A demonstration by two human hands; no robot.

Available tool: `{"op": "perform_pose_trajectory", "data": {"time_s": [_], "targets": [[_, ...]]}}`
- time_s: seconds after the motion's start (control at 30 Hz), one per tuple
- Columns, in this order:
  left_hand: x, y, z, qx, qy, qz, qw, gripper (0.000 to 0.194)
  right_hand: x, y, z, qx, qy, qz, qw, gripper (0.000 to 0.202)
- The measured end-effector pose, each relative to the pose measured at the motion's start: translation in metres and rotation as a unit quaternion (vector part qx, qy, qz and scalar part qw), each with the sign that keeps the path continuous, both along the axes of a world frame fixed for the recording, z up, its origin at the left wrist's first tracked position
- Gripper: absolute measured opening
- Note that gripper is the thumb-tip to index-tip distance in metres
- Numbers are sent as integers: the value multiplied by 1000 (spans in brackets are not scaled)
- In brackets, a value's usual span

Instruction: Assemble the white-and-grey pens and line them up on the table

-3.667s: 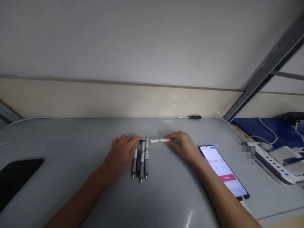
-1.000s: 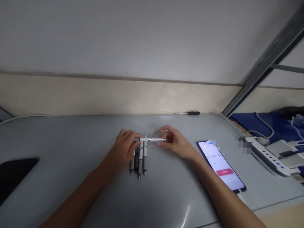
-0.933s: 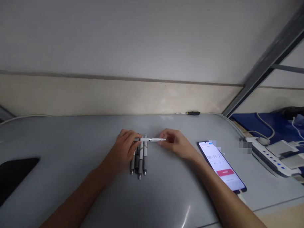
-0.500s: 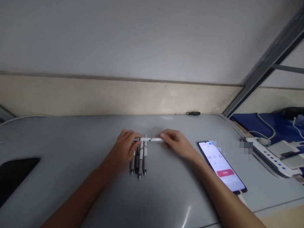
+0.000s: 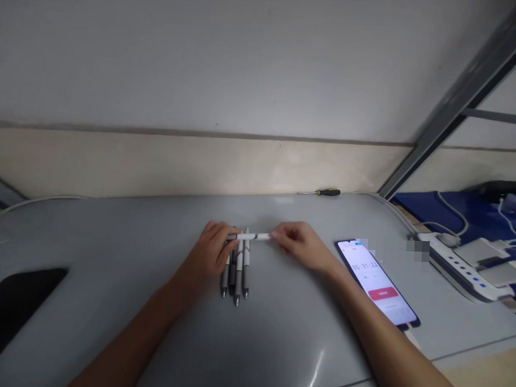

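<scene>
My left hand [image 5: 211,254] and right hand [image 5: 299,247] pinch the two ends of one white pen [image 5: 253,236], held crosswise above the far ends of a row of pens [image 5: 237,269] on a grey table [image 5: 112,256]. The left fingers [image 5: 230,241] curl around the white pen's left end, their tips just at the row's tops; whether they also press on the row I cannot tell. The right fingers [image 5: 279,237] close on the white pen's right end, thumb underneath.

The row lies side by side, touching, tips pointing toward me, just right of my left palm. The white pen crosses it at a right angle, at the far end.

Right of the row, beyond my right forearm, a phone [image 5: 377,282] lies face up with its screen lit, angled toward the table's near right edge. Between the row and the phone the surface is bare, and so is the stretch from the row's tips to the near edge. Left of the row the table runs open as far as a dark patch [image 5: 17,298] near the left edge. Behind the row, at the far edge by the wall, lies a screwdriver [image 5: 326,192]. Past the phone, off the table's right edge, sits a power strip [image 5: 462,268] with cables.
</scene>
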State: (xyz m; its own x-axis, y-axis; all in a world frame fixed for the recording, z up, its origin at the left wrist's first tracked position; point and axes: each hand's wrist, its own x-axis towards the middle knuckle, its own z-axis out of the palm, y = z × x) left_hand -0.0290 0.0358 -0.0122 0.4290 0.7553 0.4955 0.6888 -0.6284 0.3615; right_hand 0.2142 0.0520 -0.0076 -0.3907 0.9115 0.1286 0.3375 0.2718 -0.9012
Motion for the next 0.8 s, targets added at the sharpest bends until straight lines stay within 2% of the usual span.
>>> {"op": "perform_pose_trajectory", "data": {"time_s": [0.07, 0.13, 0.2, 0.3, 0.4, 0.47, 0.53, 0.6, 0.67, 0.73, 0.8], "targets": [[0, 0, -1, 4, -1, -2, 1000, 16, 0, 0, 0, -4, -21, -2, 1000, 42], [0, 1, -2, 5, -3, -2, 1000, 16, -1, 0, -1, 10, -2, -6, 1000, 27], [0, 1, -2, 4, -6, 0, 1000, 17, -1, 0, -2, 28, 20, -2, 999, 32], [0, 2, -2, -7, -4, -2, 1000, 19, -2, -2, -1, 36, 4, 4, 999, 19], [1, 2, -2, -12, 6, -3, 1000, 24, -4, -4, 3, 17, -22, 4, 1000, 40], [2, 1, -1, 14, 22, 8, 1000, 28, -5, -6, 6, -28, -3, 22, 999, 43], [3, -3, 1, 63, 50, 32, 996, 31, -7, -7, 8, -109, 48, 52, 992, 41], [4, -7, 4, 121, 86, 54, 987, 32, -9, -8, 7, -212, 105, 65, 969, 39], [4, -10, 6, 176, 116, 59, 976, 30, -9, -7, 5, -300, 152, 51, 940, 36], [5, -11, 6, 216, 138, 53, 965, 25, -10, -7, 3, -337, 185, 23, 923, 33], [6, -11, 6, 224, 144, 51, 963, 20, -10, -5, 2, -324, 219, 1, 921, 30]]}}
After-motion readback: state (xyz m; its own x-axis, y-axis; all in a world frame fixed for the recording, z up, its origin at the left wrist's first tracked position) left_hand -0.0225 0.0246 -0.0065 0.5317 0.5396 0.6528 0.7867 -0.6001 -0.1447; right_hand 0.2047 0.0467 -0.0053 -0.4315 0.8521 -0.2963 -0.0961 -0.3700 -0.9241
